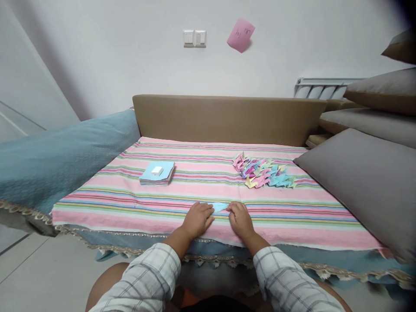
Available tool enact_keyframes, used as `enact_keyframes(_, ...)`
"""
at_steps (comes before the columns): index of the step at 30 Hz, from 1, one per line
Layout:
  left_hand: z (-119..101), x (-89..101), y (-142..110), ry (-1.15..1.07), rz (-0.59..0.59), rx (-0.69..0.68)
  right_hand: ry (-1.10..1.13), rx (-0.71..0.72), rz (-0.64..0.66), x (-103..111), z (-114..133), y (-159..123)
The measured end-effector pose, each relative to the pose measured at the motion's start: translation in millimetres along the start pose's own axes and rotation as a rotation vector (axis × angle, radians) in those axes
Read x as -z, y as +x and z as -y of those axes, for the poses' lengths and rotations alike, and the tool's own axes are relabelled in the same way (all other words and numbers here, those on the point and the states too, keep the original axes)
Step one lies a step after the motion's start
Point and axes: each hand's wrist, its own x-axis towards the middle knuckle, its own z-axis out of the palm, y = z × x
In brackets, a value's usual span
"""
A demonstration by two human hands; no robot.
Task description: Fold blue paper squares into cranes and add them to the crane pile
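A narrow piece of light-blue folded paper (pixel 220 207) lies on the striped cloth in front of me. My left hand (pixel 198 218) rests over its left end, fingers stretched out flat and thumb apart. At the other end, my right hand (pixel 239 219) has its fingertips closed in a pinch on the paper's pointed tip. The fingers cover both ends, so the full folded shape is hidden. Beyond my right hand lies a group of folded paper cranes (pixel 263 171) in pink, yellow, purple, green and blue.
A stack of square paper sheets (pixel 167 174), blue on top, bears a small white block (pixel 157 170) at the left. Grey cushions (pixel 351 182) pile up on the right. The brown backrest (pixel 227 119) bounds the far side of the striped cloth (pixel 113 208). A pink note (pixel 241 35) hangs on the wall.
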Motion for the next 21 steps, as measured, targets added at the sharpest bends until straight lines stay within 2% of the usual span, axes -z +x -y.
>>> enact_keyframes(3, -2.5, 11.4, 20.5, -0.151, 0.114, 0.108, 0.046, 0.009, -0.022, -0.4, -0.5, -0.1)
enact_keyframes(6, -3.5, 18.4, 33.5, -0.217, 0.100, 0.172, 0.085, 0.001, -0.022, 1.0, 0.4, -0.2)
enact_keyframes(10, -4.0, 19.5, 36.6, -0.402, -0.038, 0.299, 0.255, -0.137, -0.053, 3.0, 0.6, 1.4)
enact_keyframes(13, -6.5, 16.4, 40.7, -0.624, -0.185, 0.428, 0.543, -0.366, -0.059, 0.3, 5.3, 10.0)
enact_keyframes(15, -10.2, 13.3, 46.9, -0.809, -0.265, 0.511, 0.783, -0.499, -0.017, -3.1, 12.3, 21.2)
enact_keyframes(18, -16.0, 9.2, 57.7, -1.083, -0.358, 0.594, 1.085, -0.592, 0.053, -7.4, 24.1, 43.0)
enact_keyframes(21, -16.7, 8.4, 66.2, -1.287, -0.420, 0.639, 1.178, -0.636, 0.011, -10.1, 28.6, 63.2)
